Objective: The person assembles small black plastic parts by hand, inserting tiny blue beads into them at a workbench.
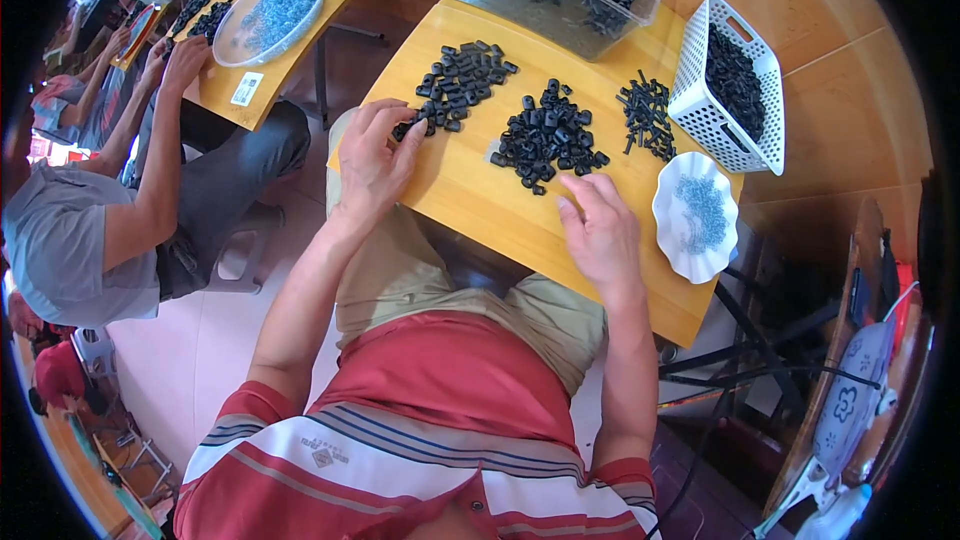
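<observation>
My left hand (pixel 375 165) is at the table's left edge, thumb and fingers closed round a small black plastic part (pixel 403 129) beside the left pile of short black parts (pixel 465 80). My right hand (pixel 605 235) hovers over the front of the table, just right of the middle pile of black parts (pixel 548 135). Its thumb and forefinger are apart, and no object shows between them. To the right lies a smaller heap of thin black pieces (pixel 648 112), screw-like in shape. A white scalloped dish (pixel 668 210) holds tiny clear bluish pieces (pixel 702 212).
A clear plastic bin (pixel 560 22) of black parts stands at the table's far side. The white perforated basket (pixel 690 90) at right holds more. Leftward, a co-worker (pixel 80 230) sits at another table with a round tray (pixel 232 45). Dark cables (pixel 770 375) hang at lower right.
</observation>
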A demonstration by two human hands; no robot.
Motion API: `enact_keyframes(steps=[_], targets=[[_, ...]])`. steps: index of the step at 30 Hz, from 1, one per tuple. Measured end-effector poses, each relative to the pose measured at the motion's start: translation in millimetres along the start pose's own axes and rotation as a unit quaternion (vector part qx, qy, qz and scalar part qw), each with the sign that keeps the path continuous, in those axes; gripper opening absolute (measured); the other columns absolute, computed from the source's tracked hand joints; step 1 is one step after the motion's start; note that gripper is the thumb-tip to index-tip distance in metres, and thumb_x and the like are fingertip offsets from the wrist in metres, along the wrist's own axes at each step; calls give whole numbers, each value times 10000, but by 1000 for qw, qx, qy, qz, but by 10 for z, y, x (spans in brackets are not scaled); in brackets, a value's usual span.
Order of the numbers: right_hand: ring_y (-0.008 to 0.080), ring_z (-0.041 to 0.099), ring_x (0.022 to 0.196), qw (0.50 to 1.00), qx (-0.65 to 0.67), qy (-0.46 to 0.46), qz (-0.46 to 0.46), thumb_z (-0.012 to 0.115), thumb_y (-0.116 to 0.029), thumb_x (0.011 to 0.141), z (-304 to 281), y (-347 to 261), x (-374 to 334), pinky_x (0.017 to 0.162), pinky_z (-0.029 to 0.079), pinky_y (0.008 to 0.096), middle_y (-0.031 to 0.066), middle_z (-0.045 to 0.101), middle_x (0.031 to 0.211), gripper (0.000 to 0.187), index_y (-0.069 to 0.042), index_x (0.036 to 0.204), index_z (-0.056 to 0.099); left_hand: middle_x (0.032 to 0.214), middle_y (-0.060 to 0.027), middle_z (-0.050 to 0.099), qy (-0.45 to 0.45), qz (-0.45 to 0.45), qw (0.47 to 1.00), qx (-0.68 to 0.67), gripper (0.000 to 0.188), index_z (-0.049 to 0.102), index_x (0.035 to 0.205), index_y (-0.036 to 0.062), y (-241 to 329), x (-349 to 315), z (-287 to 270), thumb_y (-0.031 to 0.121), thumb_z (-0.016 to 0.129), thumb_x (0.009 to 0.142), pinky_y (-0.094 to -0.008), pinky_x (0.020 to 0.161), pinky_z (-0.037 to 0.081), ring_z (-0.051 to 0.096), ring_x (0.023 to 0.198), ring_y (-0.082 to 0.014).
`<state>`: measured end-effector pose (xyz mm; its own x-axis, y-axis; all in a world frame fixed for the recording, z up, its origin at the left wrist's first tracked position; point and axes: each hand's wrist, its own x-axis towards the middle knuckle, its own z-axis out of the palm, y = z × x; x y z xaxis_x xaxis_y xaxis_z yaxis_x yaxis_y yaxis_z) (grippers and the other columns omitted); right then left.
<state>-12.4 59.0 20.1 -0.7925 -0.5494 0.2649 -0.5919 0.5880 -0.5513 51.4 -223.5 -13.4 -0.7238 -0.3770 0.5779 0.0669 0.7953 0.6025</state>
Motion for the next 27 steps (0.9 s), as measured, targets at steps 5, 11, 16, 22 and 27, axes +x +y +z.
enact_keyframes(steps=[5, 11, 16, 22, 27], targets=[[332, 644, 810, 998, -49, -51, 7, 641, -115, 909, 23, -97, 84, 696, 517, 433, 113, 616, 963, 317, -112, 1226, 643, 1051, -108, 655, 14, 3, 1000, 13, 163, 678, 952, 39, 0, -54, -14, 81, 760, 817, -332, 650, 520, 629, 854, -249], [338, 646, 799, 992, -83, -89, 21, 628, -163, 923, 73, -90, 99, 699, 513, 450, 105, 614, 935, 273, -127, 1191, 663, 1098, -124, 644, 34, 10, 999, 14, 203, 668, 967, 43, 8, -127, -69, 57, 769, 792, -380, 804, 501, 604, 984, -300], [328, 645, 757, 995, -61, -67, 30, 657, -163, 904, 91, -98, 56, 685, 508, 437, 105, 623, 904, 201, -90, 1085, 704, 1101, -123, 643, 29, 19, 999, -10, 216, 668, 960, 46, 126, -232, -72, 34, 773, 772, -405, 869, 485, 595, 1023, -314], [371, 657, 800, 997, -20, -64, 40, 648, -190, 907, 66, -98, 18, 706, 526, 471, 114, 628, 942, 196, -119, 1084, 694, 1086, -113, 643, 9, 91, 996, -21, 205, 654, 920, 46, 321, -357, -66, 19, 772, 754, -407, 869, 491, 594, 1026, -322], [360, 661, 778, 999, -11, -51, -2, 643, -178, 910, 152, -140, -48, 678, 523, 480, 105, 623, 936, 207, -126, 1106, 686, 1065, -111, 637, -17, 98, 994, -48, 213, 653, 914, 49, 397, -473, -23, 17, 776, 743, -410, 854, 496, 592, 1019, -319]])
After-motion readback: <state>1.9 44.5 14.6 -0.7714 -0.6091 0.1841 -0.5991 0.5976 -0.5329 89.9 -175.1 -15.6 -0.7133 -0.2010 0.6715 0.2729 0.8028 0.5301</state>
